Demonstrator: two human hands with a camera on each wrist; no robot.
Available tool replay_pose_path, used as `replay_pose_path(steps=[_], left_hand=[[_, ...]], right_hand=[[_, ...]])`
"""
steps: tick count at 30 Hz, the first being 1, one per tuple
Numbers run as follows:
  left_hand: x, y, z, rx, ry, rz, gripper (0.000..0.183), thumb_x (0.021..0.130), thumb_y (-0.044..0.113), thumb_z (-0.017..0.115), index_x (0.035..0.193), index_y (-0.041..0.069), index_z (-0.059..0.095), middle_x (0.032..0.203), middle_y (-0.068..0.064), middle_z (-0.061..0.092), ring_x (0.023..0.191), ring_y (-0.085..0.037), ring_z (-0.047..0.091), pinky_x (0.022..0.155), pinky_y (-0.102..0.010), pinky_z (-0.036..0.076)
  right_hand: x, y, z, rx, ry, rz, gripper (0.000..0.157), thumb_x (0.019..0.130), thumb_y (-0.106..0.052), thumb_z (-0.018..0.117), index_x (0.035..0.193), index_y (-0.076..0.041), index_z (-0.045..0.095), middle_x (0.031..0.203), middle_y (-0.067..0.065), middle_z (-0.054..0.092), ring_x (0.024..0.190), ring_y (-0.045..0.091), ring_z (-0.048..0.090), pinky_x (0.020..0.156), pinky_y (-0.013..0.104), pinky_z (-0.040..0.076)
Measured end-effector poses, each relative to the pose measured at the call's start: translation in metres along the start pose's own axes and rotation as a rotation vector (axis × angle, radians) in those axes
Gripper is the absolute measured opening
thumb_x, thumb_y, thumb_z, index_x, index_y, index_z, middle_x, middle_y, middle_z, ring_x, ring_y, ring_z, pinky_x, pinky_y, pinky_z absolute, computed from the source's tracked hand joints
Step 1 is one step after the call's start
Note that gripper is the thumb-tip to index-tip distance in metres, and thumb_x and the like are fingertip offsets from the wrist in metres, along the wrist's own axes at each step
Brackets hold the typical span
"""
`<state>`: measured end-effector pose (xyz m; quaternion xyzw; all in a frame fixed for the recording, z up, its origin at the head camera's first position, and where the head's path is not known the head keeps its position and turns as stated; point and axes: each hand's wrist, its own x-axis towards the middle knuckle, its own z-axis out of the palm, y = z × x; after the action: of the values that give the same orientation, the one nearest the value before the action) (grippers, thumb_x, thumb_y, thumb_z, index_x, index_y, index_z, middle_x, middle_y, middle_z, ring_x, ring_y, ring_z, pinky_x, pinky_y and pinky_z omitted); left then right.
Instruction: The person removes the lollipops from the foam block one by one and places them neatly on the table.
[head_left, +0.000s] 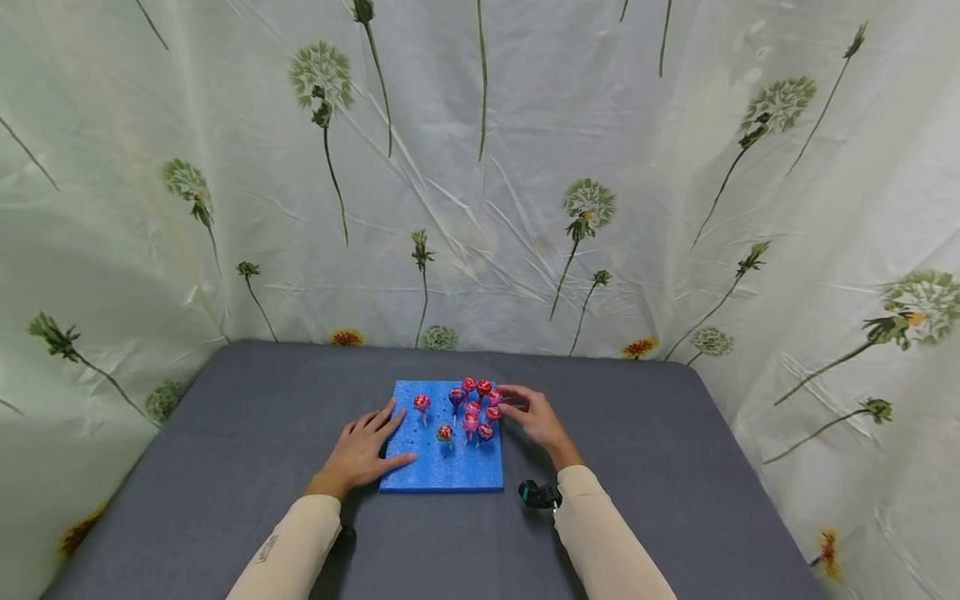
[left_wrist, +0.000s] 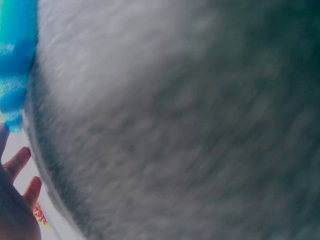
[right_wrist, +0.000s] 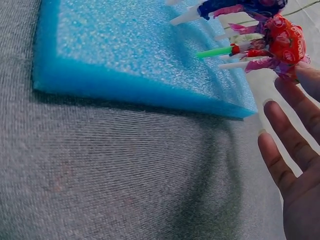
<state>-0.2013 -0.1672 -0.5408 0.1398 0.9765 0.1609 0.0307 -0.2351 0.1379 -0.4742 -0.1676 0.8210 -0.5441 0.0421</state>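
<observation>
A blue foam board lies on the grey table, with several wrapped lollipops standing in it on their sticks. Most are crowded at its right side, among them a purple lollipop; one red lollipop and a green-and-red lollipop stand apart to the left. My left hand rests on the board's left edge, fingers spread. At the right edge, my right hand pinches the wrapped head of a pinkish-red lollipop between thumb and index finger; its other fingers are extended.
The grey tabletop extends around the board. Behind and at the sides hangs a pale curtain printed with dandelions. A black strap-like device is at my right wrist.
</observation>
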Motion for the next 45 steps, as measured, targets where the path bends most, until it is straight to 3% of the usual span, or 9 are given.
replay_pose_path(steps=[5, 12, 17, 21, 25, 45], left_hand=[[-0.001, -0.004, -0.008, -0.035, -0.042, -0.005, 0.09, 0.083, 0.065, 0.06, 0.15, 0.011, 0.034, 0.158, -0.014, 0.024, 0.137, -0.043, 0.029, 0.107, -0.066, 0.02], [-0.001, -0.002, -0.01, -0.058, -0.053, -0.018, 0.093, 0.08, 0.064, 0.065, 0.15, 0.01, 0.035, 0.157, -0.016, 0.025, 0.137, -0.044, 0.028, 0.107, -0.066, 0.02], [0.001, 0.002, -0.009, -0.082, -0.045, -0.016, 0.093, 0.079, 0.064, 0.066, 0.15, 0.011, 0.035, 0.157, -0.015, 0.025, 0.137, -0.044, 0.029, 0.107, -0.066, 0.02], [0.002, 0.004, -0.008, -0.096, -0.052, -0.022, 0.094, 0.078, 0.064, 0.066, 0.149, 0.012, 0.036, 0.157, -0.015, 0.025, 0.137, -0.044, 0.028, 0.107, -0.066, 0.02], [0.003, 0.005, -0.007, -0.093, -0.055, -0.021, 0.094, 0.078, 0.064, 0.067, 0.149, 0.012, 0.036, 0.157, -0.015, 0.026, 0.137, -0.044, 0.028, 0.107, -0.066, 0.019], [0.003, 0.001, -0.009, -0.101, -0.055, -0.029, 0.096, 0.076, 0.064, 0.068, 0.149, 0.011, 0.036, 0.156, -0.017, 0.026, 0.138, -0.045, 0.026, 0.111, -0.065, 0.014]], right_hand=[[0.002, 0.001, 0.004, 0.003, 0.002, 0.019, 0.035, 0.093, 0.001, 0.06, 0.126, 0.013, 0.055, 0.124, 0.029, 0.058, 0.113, 0.043, 0.056, 0.096, 0.053, 0.046], [0.015, 0.041, 0.014, 0.034, 0.054, 0.027, 0.033, 0.093, -0.003, 0.061, 0.125, 0.006, 0.059, 0.12, 0.024, 0.062, 0.107, 0.036, 0.06, 0.088, 0.044, 0.053], [0.017, 0.044, 0.016, 0.046, 0.087, 0.025, 0.034, 0.092, -0.005, 0.064, 0.124, 0.005, 0.06, 0.113, 0.021, 0.065, 0.101, 0.031, 0.063, 0.085, 0.038, 0.055], [0.017, 0.047, 0.019, 0.09, 0.114, 0.031, 0.036, 0.091, -0.004, 0.065, 0.125, 0.007, 0.058, 0.112, 0.023, 0.065, 0.101, 0.034, 0.063, 0.085, 0.041, 0.054], [0.015, 0.047, 0.021, 0.11, 0.144, 0.024, 0.034, 0.09, -0.001, 0.065, 0.122, 0.009, 0.058, 0.111, 0.025, 0.065, 0.102, 0.037, 0.063, 0.085, 0.045, 0.054], [0.019, 0.034, 0.021, -0.028, 0.2, 0.072, 0.027, 0.089, -0.013, 0.07, 0.114, -0.002, 0.067, 0.108, 0.013, 0.067, 0.092, 0.025, 0.064, 0.079, 0.037, 0.056]])
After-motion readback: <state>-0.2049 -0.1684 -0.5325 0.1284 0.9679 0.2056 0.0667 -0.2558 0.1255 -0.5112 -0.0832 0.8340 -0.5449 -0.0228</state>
